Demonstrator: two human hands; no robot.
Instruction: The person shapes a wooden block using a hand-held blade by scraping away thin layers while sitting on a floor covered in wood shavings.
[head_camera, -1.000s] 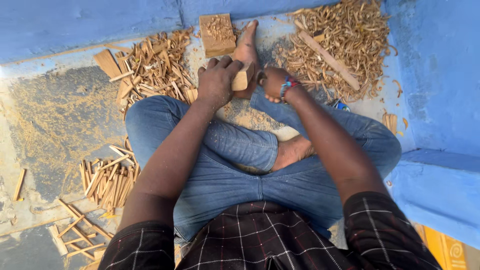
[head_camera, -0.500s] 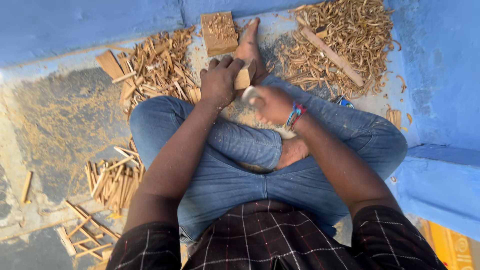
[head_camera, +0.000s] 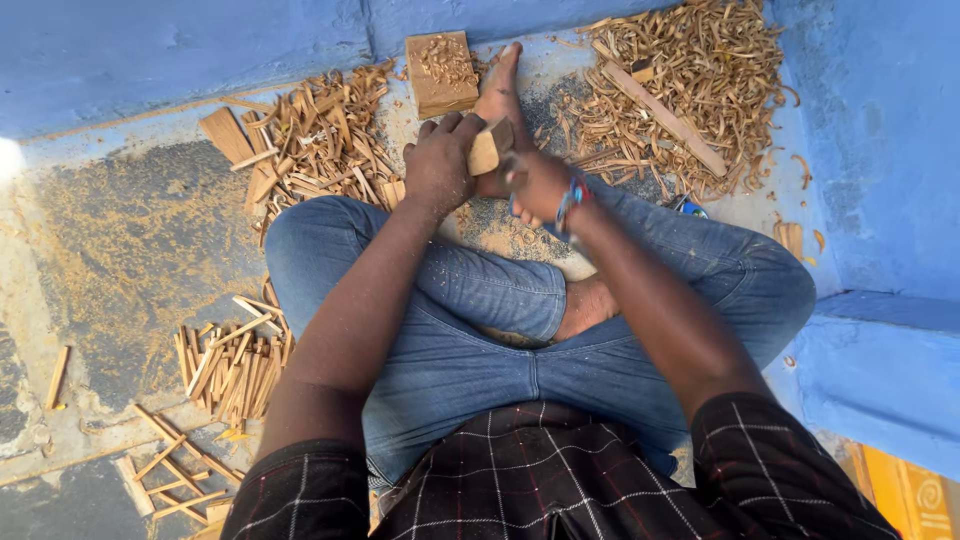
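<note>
While the left hand (head_camera: 438, 165) clenches a small wooden block (head_camera: 489, 147) just above the crossed knees, the right hand (head_camera: 538, 185) is motion-blurred beside it; grip there: cannot tell. Judgement: steady the block against the foot (head_camera: 500, 90) and cut away from the 2 hands. Shavings pile (head_camera: 690, 70) lies right of the block.

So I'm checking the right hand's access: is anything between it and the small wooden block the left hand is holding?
Nothing visible. The right hand sits right beside the small pale wooden block gripped by the left hand; whether it touches is blurred.
</note>
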